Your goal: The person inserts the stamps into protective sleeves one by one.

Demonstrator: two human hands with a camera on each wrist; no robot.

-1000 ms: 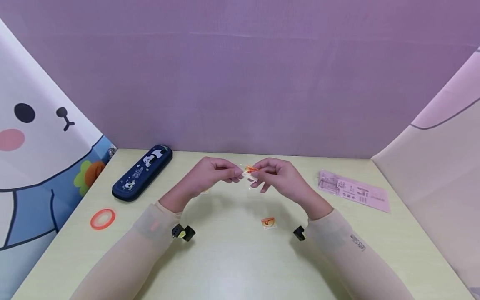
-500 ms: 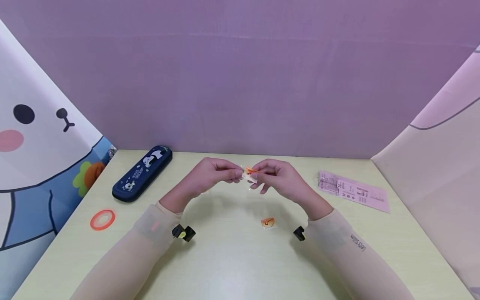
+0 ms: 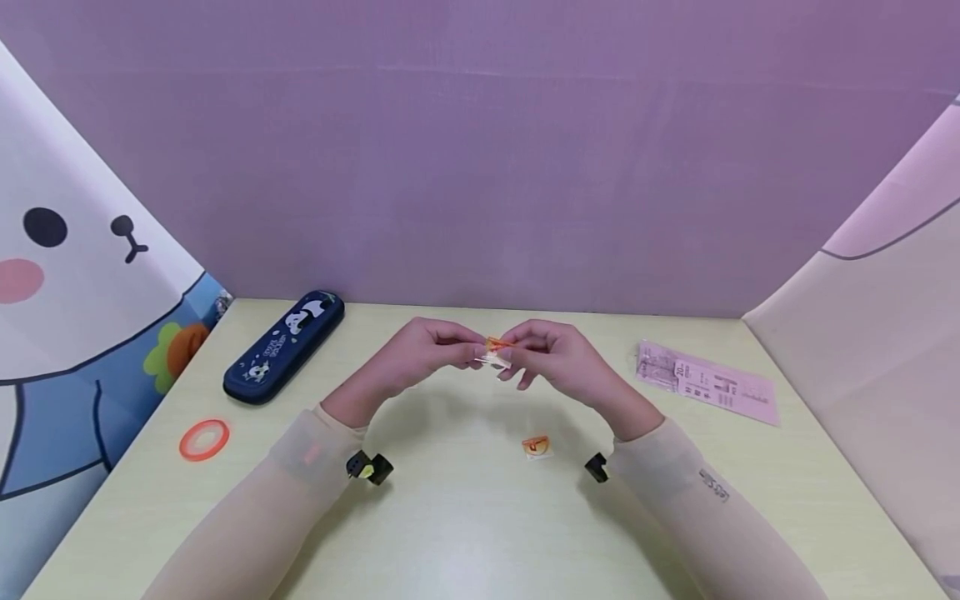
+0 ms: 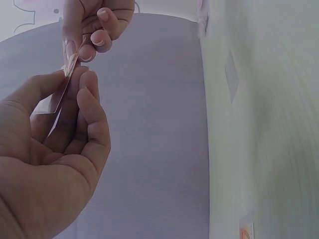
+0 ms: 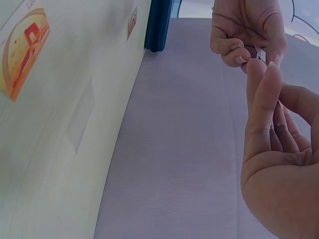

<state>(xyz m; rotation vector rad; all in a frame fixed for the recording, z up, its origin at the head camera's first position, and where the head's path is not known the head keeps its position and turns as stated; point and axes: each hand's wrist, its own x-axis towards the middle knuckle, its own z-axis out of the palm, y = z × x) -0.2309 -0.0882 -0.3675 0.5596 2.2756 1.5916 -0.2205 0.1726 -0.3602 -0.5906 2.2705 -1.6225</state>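
Observation:
Above the middle of the table, both hands meet over a small orange-and-white printed sticker (image 3: 497, 352). My left hand (image 3: 435, 350) pinches its left edge between thumb and fingers. From the other side, my right hand (image 3: 547, 354) pinches the orange end, its fingertips almost meeting the left ones. In the left wrist view, thin pale layers (image 4: 50, 105) of the sticker stand apart at one end, inside the left palm. The right wrist view shows only a sliver of it between the fingertips. A second printed sticker (image 3: 536, 447) lies on the table below the hands.
A dark blue pencil case (image 3: 285, 346) with panda pictures lies back left. An orange-red ring (image 3: 204, 440) is in front of it. At the right lies a pink printed packet (image 3: 727, 392). The right wrist view shows a translucent rectangle (image 5: 82, 117) and another small printed piece (image 5: 131, 23) on the table.
The hands have drawn slightly closer together and a little lower. The sticker between them has tilted, its pale lower part now lying flatter. Things on the table have stayed put.

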